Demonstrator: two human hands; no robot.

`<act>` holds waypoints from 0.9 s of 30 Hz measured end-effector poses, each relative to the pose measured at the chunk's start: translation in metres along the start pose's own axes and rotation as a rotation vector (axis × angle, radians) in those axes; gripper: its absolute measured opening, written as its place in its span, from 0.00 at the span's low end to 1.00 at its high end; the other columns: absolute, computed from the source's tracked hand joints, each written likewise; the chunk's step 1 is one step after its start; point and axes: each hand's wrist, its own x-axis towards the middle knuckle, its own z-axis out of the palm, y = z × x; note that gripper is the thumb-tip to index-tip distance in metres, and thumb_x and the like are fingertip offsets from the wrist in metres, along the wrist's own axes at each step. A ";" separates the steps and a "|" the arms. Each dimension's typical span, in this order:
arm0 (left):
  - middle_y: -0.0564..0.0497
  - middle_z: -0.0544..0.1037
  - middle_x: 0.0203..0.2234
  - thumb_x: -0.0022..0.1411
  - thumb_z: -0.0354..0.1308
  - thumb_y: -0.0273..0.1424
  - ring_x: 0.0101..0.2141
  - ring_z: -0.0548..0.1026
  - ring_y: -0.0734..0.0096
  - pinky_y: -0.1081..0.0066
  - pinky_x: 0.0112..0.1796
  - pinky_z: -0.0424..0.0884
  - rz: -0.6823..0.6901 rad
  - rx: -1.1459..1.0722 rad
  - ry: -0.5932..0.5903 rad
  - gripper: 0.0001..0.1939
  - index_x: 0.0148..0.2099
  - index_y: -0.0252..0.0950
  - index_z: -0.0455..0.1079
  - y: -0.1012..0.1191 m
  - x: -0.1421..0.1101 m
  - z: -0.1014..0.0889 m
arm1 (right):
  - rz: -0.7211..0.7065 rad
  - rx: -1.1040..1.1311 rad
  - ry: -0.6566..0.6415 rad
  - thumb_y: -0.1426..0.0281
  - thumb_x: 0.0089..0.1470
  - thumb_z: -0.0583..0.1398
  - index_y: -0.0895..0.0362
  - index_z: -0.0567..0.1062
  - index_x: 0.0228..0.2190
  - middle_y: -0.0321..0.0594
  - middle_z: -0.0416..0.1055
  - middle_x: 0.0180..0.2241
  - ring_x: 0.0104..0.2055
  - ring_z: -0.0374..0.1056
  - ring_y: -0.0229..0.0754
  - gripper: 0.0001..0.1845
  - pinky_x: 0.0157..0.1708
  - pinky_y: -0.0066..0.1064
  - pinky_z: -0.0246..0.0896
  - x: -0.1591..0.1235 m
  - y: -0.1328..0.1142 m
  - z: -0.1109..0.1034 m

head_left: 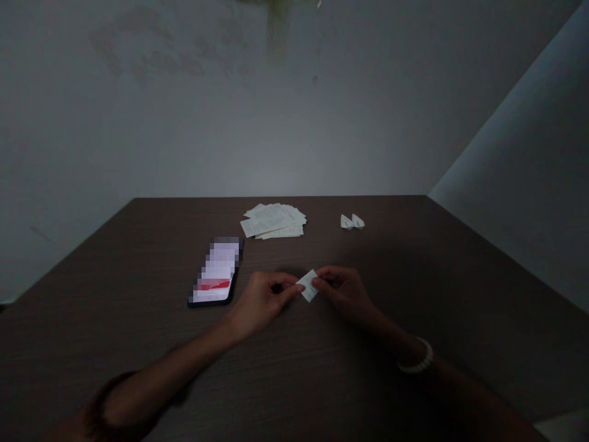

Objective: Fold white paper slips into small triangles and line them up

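Note:
A small folded piece of white paper (309,288) with faint print is pinched between both hands, just above the table. My left hand (264,301) grips its left corner between thumb and fingers. On the opposite side, my right hand (343,291) pinches the paper's right edge, its thumb lying on the near face. The paper is turned so that it looks like a diamond. Left of my left hand lies a phone (216,270) with a lit, blurred screen showing a red band.
Several printed paper slips (275,220) lie in a fanned pile toward the back of the dark wooden table (151,245). To their right stands a small folded paper shape (352,222) with two pointed parts. A stained wall (207,135) rises behind the table's far edge.

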 end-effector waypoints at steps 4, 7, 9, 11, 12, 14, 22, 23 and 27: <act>0.50 0.77 0.25 0.64 0.54 0.37 0.26 0.70 0.72 0.74 0.28 0.62 -0.003 -0.004 -0.009 0.16 0.34 0.31 0.77 0.000 0.000 0.000 | -0.032 -0.015 -0.012 0.66 0.52 0.62 0.57 0.78 0.30 0.38 0.78 0.28 0.30 0.73 0.40 0.08 0.30 0.27 0.66 0.000 -0.002 0.000; 0.50 0.77 0.24 0.64 0.54 0.38 0.26 0.70 0.73 0.75 0.27 0.61 -0.001 -0.011 -0.028 0.17 0.33 0.31 0.77 0.000 -0.001 0.000 | -0.067 -0.046 0.002 0.65 0.53 0.62 0.57 0.78 0.30 0.37 0.77 0.27 0.28 0.72 0.38 0.08 0.29 0.26 0.65 -0.001 -0.002 0.001; 0.50 0.77 0.24 0.65 0.53 0.38 0.26 0.70 0.73 0.75 0.27 0.62 0.006 -0.010 -0.051 0.18 0.33 0.31 0.77 0.000 -0.001 0.000 | -0.072 -0.035 0.017 0.65 0.52 0.63 0.57 0.78 0.30 0.37 0.77 0.26 0.27 0.72 0.38 0.08 0.27 0.26 0.65 -0.001 -0.002 0.002; 0.51 0.76 0.24 0.65 0.52 0.39 0.26 0.70 0.72 0.75 0.28 0.62 0.015 0.009 -0.077 0.19 0.31 0.31 0.76 -0.002 -0.001 0.000 | -0.065 -0.022 0.017 0.65 0.51 0.63 0.57 0.78 0.30 0.37 0.77 0.25 0.26 0.72 0.38 0.07 0.26 0.26 0.65 -0.001 -0.002 0.002; 0.51 0.76 0.24 0.66 0.52 0.40 0.26 0.70 0.72 0.74 0.29 0.62 0.018 0.022 -0.090 0.20 0.30 0.31 0.75 -0.003 -0.001 0.000 | -0.059 -0.030 0.012 0.66 0.51 0.63 0.57 0.78 0.30 0.37 0.77 0.25 0.26 0.72 0.38 0.07 0.26 0.26 0.65 -0.001 -0.002 0.002; 0.51 0.76 0.23 0.66 0.51 0.41 0.26 0.70 0.72 0.74 0.29 0.63 0.016 0.043 -0.108 0.21 0.30 0.31 0.75 -0.005 -0.002 0.000 | -0.044 -0.070 0.001 0.66 0.51 0.63 0.58 0.78 0.28 0.37 0.76 0.25 0.26 0.72 0.37 0.07 0.26 0.26 0.64 -0.001 -0.003 0.002; 0.52 0.75 0.23 0.67 0.48 0.40 0.26 0.70 0.72 0.75 0.28 0.62 0.013 0.094 -0.104 0.21 0.31 0.31 0.74 -0.003 0.001 0.001 | 0.013 -0.115 -0.035 0.67 0.53 0.61 0.59 0.77 0.26 0.36 0.73 0.22 0.25 0.68 0.36 0.09 0.25 0.25 0.59 0.000 -0.004 0.001; 0.52 0.74 0.23 0.67 0.48 0.40 0.26 0.70 0.72 0.75 0.28 0.62 0.015 0.114 -0.106 0.21 0.31 0.31 0.73 -0.003 0.002 0.001 | 0.015 -0.126 -0.044 0.67 0.53 0.61 0.59 0.77 0.26 0.35 0.73 0.22 0.25 0.68 0.36 0.09 0.26 0.25 0.59 0.000 -0.003 0.001; 0.51 0.75 0.24 0.67 0.49 0.36 0.25 0.71 0.72 0.74 0.28 0.61 0.029 0.306 -0.104 0.18 0.33 0.32 0.75 -0.009 0.006 0.001 | -0.043 -0.298 -0.078 0.69 0.54 0.61 0.58 0.76 0.25 0.35 0.73 0.23 0.26 0.67 0.36 0.08 0.28 0.27 0.57 0.001 0.001 0.001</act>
